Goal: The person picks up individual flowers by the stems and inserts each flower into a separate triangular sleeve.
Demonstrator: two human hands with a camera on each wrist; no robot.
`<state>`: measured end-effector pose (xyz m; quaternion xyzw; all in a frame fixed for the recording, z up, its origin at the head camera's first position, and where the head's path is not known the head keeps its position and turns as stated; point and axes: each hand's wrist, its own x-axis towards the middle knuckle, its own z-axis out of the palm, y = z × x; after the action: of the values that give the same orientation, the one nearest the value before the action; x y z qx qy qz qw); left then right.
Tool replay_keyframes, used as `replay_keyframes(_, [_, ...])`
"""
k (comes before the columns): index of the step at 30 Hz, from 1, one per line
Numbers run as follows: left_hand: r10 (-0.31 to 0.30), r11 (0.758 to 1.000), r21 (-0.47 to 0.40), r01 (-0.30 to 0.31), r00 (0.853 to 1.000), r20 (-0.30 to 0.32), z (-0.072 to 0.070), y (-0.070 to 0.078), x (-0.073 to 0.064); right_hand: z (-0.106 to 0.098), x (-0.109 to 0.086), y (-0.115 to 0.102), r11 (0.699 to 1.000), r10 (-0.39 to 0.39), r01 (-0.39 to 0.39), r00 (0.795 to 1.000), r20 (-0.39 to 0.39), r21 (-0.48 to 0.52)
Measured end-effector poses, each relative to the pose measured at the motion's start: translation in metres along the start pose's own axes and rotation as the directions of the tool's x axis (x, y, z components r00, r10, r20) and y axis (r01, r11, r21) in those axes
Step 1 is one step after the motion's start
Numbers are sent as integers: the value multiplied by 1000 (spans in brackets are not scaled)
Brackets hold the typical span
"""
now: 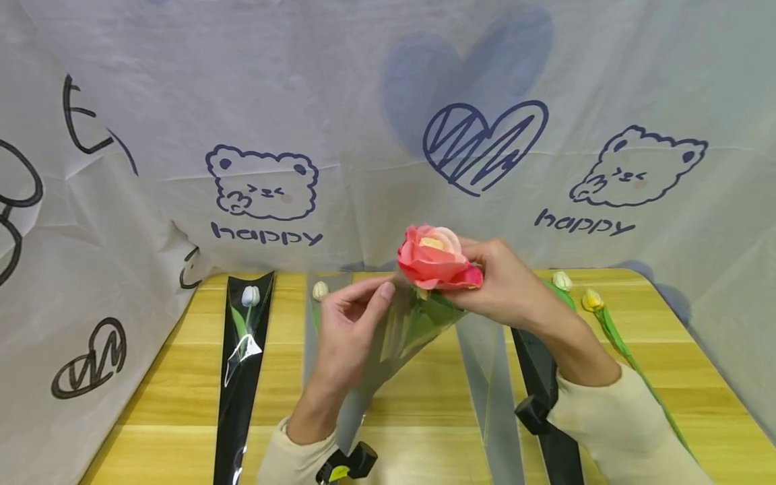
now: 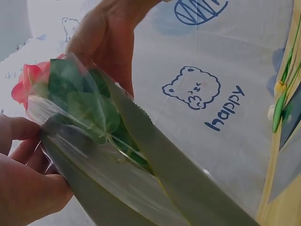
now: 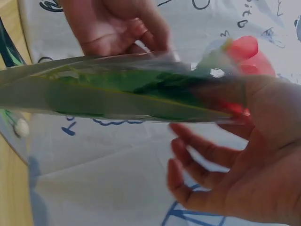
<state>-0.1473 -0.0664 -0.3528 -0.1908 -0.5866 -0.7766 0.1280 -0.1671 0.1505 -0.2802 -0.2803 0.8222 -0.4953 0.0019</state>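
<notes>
A pink artificial rose (image 1: 433, 259) with green leaves (image 2: 89, 108) stands tilted in a clear and grey flower sleeve (image 2: 178, 165), held above the table. My left hand (image 1: 348, 330) pinches the sleeve's upper edge between thumb and fingers, on the left side below the bloom. On the other side, my right hand (image 1: 509, 289) grips the sleeve's open end close to the petals; the bloom partly hides its fingertips in the head view. In the right wrist view its remaining fingers (image 3: 202, 155) spread loosely below the sleeve.
On the wooden table (image 1: 424, 444) lie a black sleeve (image 1: 233, 417) with a white tulip at left, a grey sleeve (image 1: 310, 337) with a pale tulip beside it, and another grey sleeve (image 1: 506, 417) and a black sleeve (image 1: 558, 451) at right. A yellow tulip (image 1: 593, 300) lies farther right.
</notes>
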Motion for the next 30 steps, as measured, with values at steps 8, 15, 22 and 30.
replay_keyframes(8, [-95,971,-224,80,994,-57,-9,-6,6,-9,-11,-30,994,73,-78,995,-63,-77])
replay_keyframes(15, [-63,946,-321,54,998,-19,-15,-4,8,10,-29,-13,999,51,-49,972,-230,16])
replay_keyframes(22, [-37,986,-166,19,993,-108,-14,-4,7,45,-30,9,986,-95,147,890,-446,84])
replay_keyframes(30, [-57,998,32,56,998,29,-16,-1,5,58,-24,5,965,-109,234,773,-625,122])
